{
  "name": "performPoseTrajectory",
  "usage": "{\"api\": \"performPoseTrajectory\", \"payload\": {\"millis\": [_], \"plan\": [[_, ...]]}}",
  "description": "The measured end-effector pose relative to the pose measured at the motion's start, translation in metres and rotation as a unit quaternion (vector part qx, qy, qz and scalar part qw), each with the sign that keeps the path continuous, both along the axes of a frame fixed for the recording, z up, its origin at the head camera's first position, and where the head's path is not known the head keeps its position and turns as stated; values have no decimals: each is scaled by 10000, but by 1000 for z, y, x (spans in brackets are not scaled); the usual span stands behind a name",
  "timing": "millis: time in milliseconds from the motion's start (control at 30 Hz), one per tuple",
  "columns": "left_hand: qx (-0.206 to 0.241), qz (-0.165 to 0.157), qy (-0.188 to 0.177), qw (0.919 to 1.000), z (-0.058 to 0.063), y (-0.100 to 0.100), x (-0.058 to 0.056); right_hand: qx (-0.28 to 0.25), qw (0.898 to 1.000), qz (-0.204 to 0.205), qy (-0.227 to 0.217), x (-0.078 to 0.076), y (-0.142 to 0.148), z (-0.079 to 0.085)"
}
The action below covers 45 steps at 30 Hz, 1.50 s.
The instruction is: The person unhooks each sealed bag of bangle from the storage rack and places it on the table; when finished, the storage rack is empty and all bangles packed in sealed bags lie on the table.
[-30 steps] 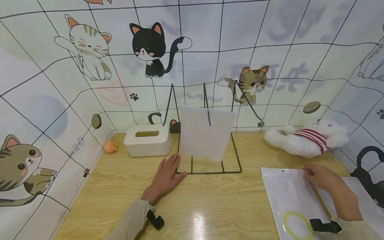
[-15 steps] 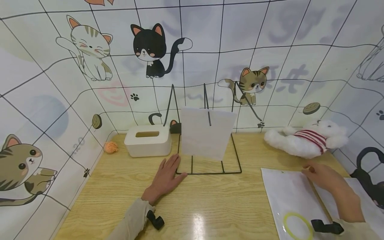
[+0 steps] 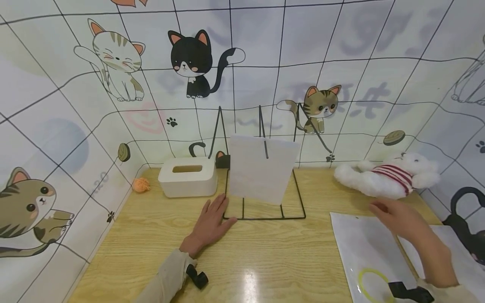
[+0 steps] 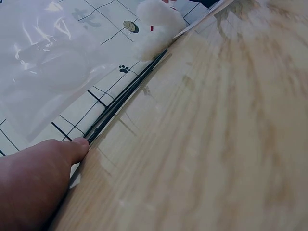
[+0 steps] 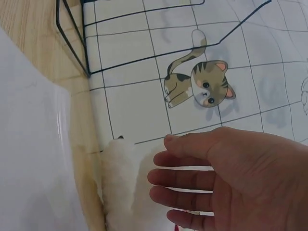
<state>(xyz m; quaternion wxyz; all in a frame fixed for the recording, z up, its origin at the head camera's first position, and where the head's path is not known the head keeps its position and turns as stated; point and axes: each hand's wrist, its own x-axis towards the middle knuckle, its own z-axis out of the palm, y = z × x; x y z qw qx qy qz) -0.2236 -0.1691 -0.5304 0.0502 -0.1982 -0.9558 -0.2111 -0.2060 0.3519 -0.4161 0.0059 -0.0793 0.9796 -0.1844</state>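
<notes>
My left hand [image 3: 207,225] rests on the table, its fingers and thumb over the left front corner of a black wire rack [image 3: 265,218]. In the left wrist view my thumb [image 4: 74,149] touches the rack's bar. A white plastic bag [image 3: 261,172] stands upright in the rack. My right hand [image 3: 413,229] hovers over the far edge of a flat white plastic bag [image 3: 367,244], close to a white plush toy [image 3: 363,179]. Its fingers [image 5: 183,179] are relaxed and slightly spread, holding nothing. A yellow ring [image 3: 360,280] shows on the flat bag, partly covered by the wrist strap.
A white tissue box [image 3: 189,183] stands left of the rack, with an orange pompom [image 3: 141,185] beyond it. Another white bag or sheet [image 3: 462,252] lies at the right edge. Cat-print walls [image 3: 254,84] enclose the table [image 3: 273,252] at the back and sides.
My right hand has come away from the flat bag's far edge, shifting left and toward the plush toy as its fingers loosened. The left hand stays on the rack.
</notes>
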Motion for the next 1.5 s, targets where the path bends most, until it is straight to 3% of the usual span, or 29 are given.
{"api": "performPoseTrajectory", "payload": {"millis": [300,600,767,900,1033,1233,1300,1400,1500], "plan": [[85,-5,56,9999,-3,-1,0,-528,9942,632,696,11,-58,33],[285,18,-37,9996,-1,4,2,-1004,9840,880,1182,-1,-111,58],[215,9,-187,9996,-3,6,1,-1305,9793,820,1315,-6,-137,69],[170,5,-40,9998,-2,4,1,-1676,9717,797,1460,-11,-155,73],[106,52,26,9999,0,1,0,-2300,9533,606,1860,-21,-171,70],[54,26,-96,9999,-3,-1,1,-3676,8971,142,2449,-33,-192,60],[46,12,-43,10000,-4,-1,1,-3956,8831,36,2523,-33,-198,60],[35,25,44,10000,-3,-1,0,-4189,8683,29,2656,-35,-204,59],[84,27,98,9999,-1,0,0,-4266,8638,57,2679,-36,-207,58]]}}
